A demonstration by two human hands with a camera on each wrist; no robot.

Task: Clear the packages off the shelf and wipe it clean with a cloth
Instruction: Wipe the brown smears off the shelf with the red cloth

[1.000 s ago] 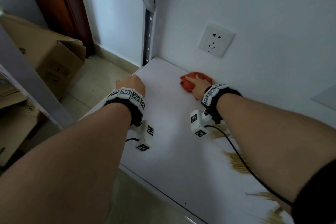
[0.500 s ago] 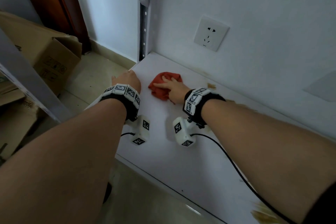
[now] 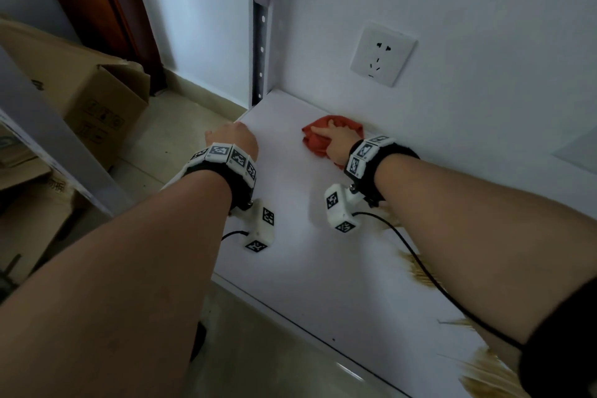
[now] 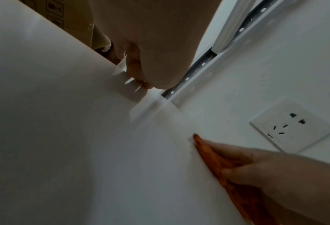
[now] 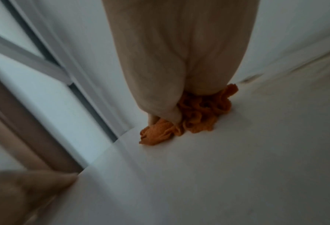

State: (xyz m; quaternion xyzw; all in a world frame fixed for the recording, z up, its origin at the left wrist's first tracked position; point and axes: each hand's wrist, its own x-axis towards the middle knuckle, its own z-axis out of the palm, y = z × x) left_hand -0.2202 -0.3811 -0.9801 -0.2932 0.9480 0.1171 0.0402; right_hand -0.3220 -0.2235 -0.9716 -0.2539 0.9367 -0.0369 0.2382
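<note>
An orange-red cloth (image 3: 318, 140) lies bunched on the white shelf (image 3: 307, 268), close to the back wall. My right hand (image 3: 337, 142) presses down on it with straight fingers; the left wrist view shows those fingers (image 4: 237, 153) flat on the cloth (image 4: 235, 196). In the right wrist view the crumpled cloth (image 5: 198, 115) sticks out under my palm. My left hand (image 3: 231, 139) is at the shelf's left end, fingers curled over its edge (image 4: 139, 80). No packages are on the shelf.
A wall socket (image 3: 382, 53) sits above the cloth. A slotted metal upright (image 3: 258, 42) stands at the back left corner, another post (image 3: 48, 139) at the front left. Cardboard boxes (image 3: 97, 100) stand on the tiled floor. Yellow-brown smears (image 3: 416, 271) mark the shelf's right part.
My right hand slid the cloth left toward my left hand, then back right along the wall. My left hand stayed on the shelf's end.
</note>
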